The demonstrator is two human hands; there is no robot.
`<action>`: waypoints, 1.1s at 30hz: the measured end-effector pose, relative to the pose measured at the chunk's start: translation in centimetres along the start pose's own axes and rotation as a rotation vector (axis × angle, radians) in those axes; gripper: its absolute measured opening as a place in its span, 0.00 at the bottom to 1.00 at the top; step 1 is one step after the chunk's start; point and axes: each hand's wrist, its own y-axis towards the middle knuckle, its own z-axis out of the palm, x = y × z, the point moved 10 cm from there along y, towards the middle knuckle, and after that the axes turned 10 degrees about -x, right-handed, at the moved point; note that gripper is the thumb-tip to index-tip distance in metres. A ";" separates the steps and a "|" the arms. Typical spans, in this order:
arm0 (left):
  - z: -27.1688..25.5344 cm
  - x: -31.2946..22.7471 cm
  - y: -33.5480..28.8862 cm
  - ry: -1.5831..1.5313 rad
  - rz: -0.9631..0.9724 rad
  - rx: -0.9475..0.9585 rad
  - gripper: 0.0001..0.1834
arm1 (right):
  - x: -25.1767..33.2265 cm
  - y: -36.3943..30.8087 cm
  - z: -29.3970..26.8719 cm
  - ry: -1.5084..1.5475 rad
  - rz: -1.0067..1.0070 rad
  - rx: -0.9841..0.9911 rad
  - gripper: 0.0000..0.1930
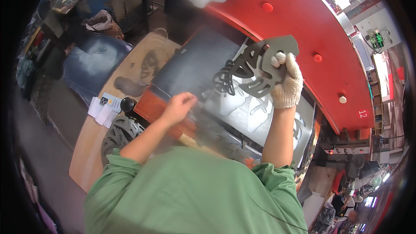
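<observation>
My right hand, in a knitted white glove, is raised over the press bed and closed on a dark grey moulded rubber piece. The piece is flat and curved, with several long cut-outs, and its narrow ribs hang to the left. Under it lies a shiny metal mould plate with curved shapes sunk in its face. My bare left hand is over the near left edge of the bed. Its fingers are curled together; whatever they may hold is hidden.
A red machine panel with buttons rises behind the plate. Left of it is a dark flat slab. A wooden table bears more dark moulded pieces, a phone and a black round container. A blue seat stands beyond.
</observation>
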 end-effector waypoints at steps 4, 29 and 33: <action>-2.9 -0.1 1.5 -0.175 -0.101 -0.096 0.10 | -1.1 2.1 4.6 -0.303 -0.110 0.006 0.11; -1.0 -3.5 14.6 1.107 0.381 -0.096 0.40 | -27.8 -8.9 6.7 -1.756 -0.705 0.775 0.16; 0.2 -2.5 16.9 1.179 0.261 0.052 0.37 | -27.5 -8.5 5.9 -1.722 -0.638 0.750 0.15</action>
